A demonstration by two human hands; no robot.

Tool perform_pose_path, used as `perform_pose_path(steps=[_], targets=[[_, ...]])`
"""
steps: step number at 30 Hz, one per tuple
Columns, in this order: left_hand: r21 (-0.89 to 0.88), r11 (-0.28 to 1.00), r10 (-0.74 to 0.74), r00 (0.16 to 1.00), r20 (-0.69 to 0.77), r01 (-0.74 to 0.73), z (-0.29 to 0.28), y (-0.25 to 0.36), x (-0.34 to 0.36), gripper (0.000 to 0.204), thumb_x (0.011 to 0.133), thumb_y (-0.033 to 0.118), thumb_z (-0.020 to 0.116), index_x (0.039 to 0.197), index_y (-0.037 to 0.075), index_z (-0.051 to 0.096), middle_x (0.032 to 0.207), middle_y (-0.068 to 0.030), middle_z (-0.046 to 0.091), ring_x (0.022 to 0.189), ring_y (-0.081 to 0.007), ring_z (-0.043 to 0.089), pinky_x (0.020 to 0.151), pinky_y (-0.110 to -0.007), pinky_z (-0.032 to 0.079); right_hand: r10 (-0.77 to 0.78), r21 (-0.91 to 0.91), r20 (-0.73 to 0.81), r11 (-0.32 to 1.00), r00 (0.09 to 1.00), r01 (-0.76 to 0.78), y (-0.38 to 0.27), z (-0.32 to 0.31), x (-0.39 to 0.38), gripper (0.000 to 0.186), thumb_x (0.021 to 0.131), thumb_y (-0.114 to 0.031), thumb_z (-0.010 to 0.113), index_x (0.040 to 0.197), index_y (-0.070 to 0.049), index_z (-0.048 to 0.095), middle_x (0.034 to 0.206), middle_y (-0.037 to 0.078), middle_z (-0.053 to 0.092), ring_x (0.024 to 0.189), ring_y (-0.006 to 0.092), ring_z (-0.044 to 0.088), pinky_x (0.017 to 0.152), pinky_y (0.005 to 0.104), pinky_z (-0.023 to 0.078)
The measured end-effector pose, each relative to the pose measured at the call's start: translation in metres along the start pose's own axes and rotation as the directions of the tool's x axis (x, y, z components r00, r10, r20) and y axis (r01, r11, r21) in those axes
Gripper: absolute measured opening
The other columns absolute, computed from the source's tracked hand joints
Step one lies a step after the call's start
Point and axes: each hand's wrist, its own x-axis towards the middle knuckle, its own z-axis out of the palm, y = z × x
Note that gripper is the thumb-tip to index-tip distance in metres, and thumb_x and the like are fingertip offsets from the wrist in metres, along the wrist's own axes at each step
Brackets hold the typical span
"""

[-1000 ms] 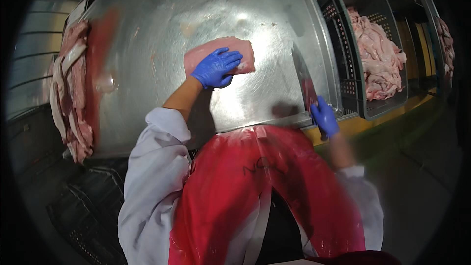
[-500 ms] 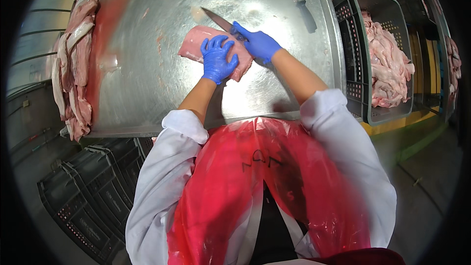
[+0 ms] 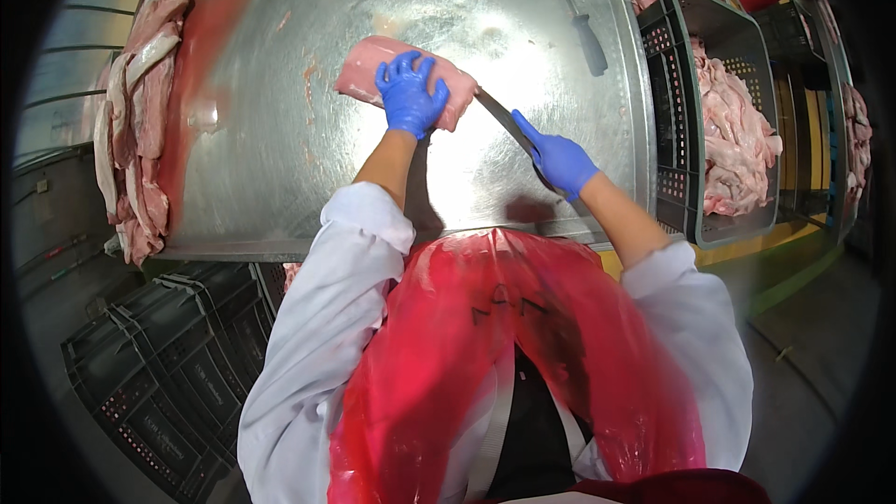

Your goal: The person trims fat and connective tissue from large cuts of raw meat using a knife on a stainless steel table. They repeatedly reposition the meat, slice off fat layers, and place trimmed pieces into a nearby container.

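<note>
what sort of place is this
Most likely a meat-cutting room: a slab of raw meat lies on a metal worktable, the right hand holds a knife, and a crate alongside contains meat pieces.

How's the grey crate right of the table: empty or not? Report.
Not empty: pink meat pieces lie inside the grey crate; how deep, I cannot tell.

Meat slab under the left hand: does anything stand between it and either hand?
The left hand lies directly on the meat slab, nothing visible between. Between the right hand and the slab is only the knife it holds, its tip at or very near the slab's right end; I cannot tell whether it touches.
</note>
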Motion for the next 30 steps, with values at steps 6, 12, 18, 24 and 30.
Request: perform_pose_path(steps=[6,12,18,24,30], targets=[[0.05,0.996,-0.074,0.997,-0.007,0.074,-0.005,-0.045,0.002,0.05,0.086,0.042,0.062,0.128,0.015,0.064,0.14,-0.0147,0.052,0.136,-0.0338,0.04,0.115,-0.058,0.017,0.002,0.081,-0.147,0.997,0.989,0.01,0.026,-0.001,-0.06,0.075,0.096,-0.011,0.051,0.162,-0.029,0.021,0.077,0.024,0.067,0.069,0.0432,0.066,0.068,0.0531,0.052],[-0.071,0.946,0.324,0.936,0.138,-0.317,-0.046,-0.071,-0.072,0.053,0.082,0.035,0.067,0.129,0.012,0.064,0.139,-0.0162,0.051,0.137,-0.0355,0.041,0.117,-0.059,0.018,0.012,0.264,-0.28,0.962,0.96,0.065,0.002,-0.009,-0.053,0.074,0.095,-0.013,0.053,0.162,-0.025,0.024,0.075,0.025,0.066,0.066,0.0435,0.065,0.068,0.0523,0.05],[0.031,0.997,-0.07,0.995,0.075,0.068,-0.037,-0.014,-0.089,0.057,0.08,0.037,0.068,0.13,0.011,0.061,0.14,-0.0158,0.05,0.136,-0.0341,0.042,0.114,-0.058,0.022,0.076,0.146,-0.24,0.988,0.968,-0.042,-0.02,-0.006,-0.043,0.078,0.096,-0.013,0.053,0.164,-0.025,0.016,0.083,0.025,0.069,0.073,0.044,0.067,0.072,0.0517,0.052],[0.031,0.948,0.254,0.813,0.523,-0.316,-0.111,-0.069,-0.03,0.087,0.063,0.045,0.082,0.138,0.01,0.054,0.144,-0.0173,0.048,0.135,-0.035,0.045,0.11,-0.053,0.035,0.114,0.341,-0.356,0.94,0.928,0.015,0.008,-0.011,-0.057,0.078,0.096,-0.012,0.054,0.164,-0.019,0.016,0.085,0.024,0.069,0.075,0.0421,0.068,0.073,0.0491,0.053],[0.02,0.999,0.008,0.802,0.597,-0.025,-0.099,-0.067,-0.005,0.095,0.056,0.045,0.088,0.137,0.007,0.055,0.126,-0.0196,0.065,0.118,-0.04,0.062,0.099,-0.046,0.051,0.263,0.522,-0.241,0.846,0.934,-0.103,0.017,-0.012,-0.105,0.077,0.096,-0.015,0.056,0.163,-0.016,0.019,0.082,0.017,0.07,0.078,0.0346,0.07,0.08,0.0424,0.054]])
